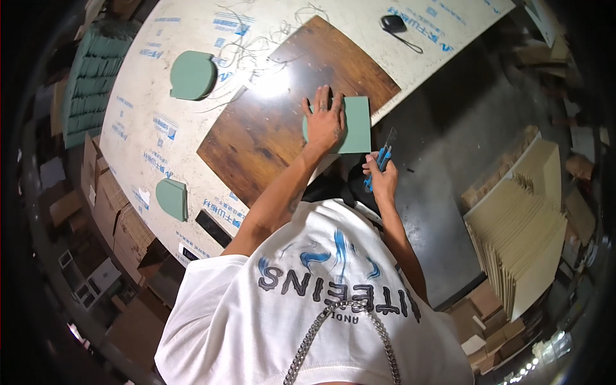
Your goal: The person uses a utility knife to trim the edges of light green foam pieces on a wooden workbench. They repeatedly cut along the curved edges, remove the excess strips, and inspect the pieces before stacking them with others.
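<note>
My left hand (325, 122) lies flat with fingers spread on a green sheet (357, 122), whose left edge is rounded and right side square. The sheet rests on a dark wood-grain board (256, 135) and reaches past the board's near edge. To the right of the sheet, off the table edge, my right hand (382, 178) is wrapped round a blue utility knife (383, 157). Its blade is out and points up and away from me, apart from the sheet.
Green cut pieces are stacked on the white table (147, 109), one stack (193, 75) farther off and another (172, 199) nearer. A black phone-like slab (213, 228), loose strings and a black pouch (393, 24) lie there too. Cardboard sheets (520, 224) lean at right; green bundles (99, 80) stand far left.
</note>
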Action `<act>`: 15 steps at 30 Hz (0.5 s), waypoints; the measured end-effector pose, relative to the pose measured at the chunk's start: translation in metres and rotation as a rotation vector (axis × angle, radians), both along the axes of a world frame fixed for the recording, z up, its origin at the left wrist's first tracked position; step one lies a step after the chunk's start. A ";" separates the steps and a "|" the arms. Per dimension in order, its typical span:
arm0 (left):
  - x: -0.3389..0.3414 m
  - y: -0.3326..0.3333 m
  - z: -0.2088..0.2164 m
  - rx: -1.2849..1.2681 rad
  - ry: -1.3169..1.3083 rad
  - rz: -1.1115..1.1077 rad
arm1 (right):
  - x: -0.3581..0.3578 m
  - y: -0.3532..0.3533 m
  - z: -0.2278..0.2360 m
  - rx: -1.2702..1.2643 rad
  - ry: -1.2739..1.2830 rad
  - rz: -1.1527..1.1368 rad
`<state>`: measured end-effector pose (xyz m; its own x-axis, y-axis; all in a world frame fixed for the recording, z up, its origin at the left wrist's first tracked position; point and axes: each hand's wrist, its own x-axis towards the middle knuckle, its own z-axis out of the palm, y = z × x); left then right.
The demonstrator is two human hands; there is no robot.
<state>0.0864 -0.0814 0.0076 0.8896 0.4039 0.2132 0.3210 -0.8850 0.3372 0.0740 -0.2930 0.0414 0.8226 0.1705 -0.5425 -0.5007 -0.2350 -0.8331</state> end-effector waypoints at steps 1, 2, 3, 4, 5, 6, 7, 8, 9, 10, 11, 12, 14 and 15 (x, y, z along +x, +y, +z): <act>0.001 -0.002 0.001 -0.006 0.006 0.016 | 0.003 0.009 0.002 0.051 0.000 -0.031; 0.002 -0.002 0.001 -0.023 0.015 0.024 | 0.001 0.015 -0.001 0.075 0.002 -0.049; 0.003 -0.003 0.002 -0.040 0.024 0.035 | -0.002 0.019 -0.003 0.055 -0.043 -0.032; 0.003 -0.005 -0.001 -0.044 0.034 0.042 | -0.007 0.022 -0.004 0.067 -0.068 -0.075; 0.004 -0.006 -0.002 -0.048 0.039 0.051 | -0.009 0.024 -0.003 0.082 -0.097 -0.116; 0.005 -0.008 0.000 -0.026 0.025 0.060 | -0.008 0.026 -0.001 0.098 -0.094 -0.128; 0.004 -0.007 -0.002 -0.021 0.017 0.064 | -0.007 0.027 0.002 0.110 -0.088 -0.139; 0.004 -0.009 -0.001 -0.010 0.005 0.068 | -0.006 0.024 -0.004 0.099 -0.052 -0.123; 0.003 -0.008 0.000 0.000 -0.007 0.070 | -0.006 0.021 -0.010 0.114 -0.027 -0.074; 0.003 -0.008 -0.001 -0.009 -0.010 0.069 | -0.007 0.020 -0.014 0.122 -0.035 -0.076; 0.002 -0.008 -0.002 -0.006 -0.006 0.079 | -0.008 0.021 -0.011 0.130 -0.043 -0.077; 0.000 -0.007 -0.003 -0.004 -0.001 0.088 | -0.010 0.025 -0.009 0.142 -0.050 -0.124; 0.001 -0.010 -0.003 -0.026 0.002 0.095 | -0.009 0.023 -0.012 0.039 -0.119 -0.070; 0.000 -0.011 -0.001 -0.034 0.007 0.099 | -0.008 0.022 -0.012 0.008 -0.133 -0.048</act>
<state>0.0863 -0.0922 0.0066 0.8464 0.4969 0.1918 0.4090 -0.8370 0.3636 0.0657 -0.2708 0.0290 0.8946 0.1327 -0.4266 -0.3960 -0.2064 -0.8947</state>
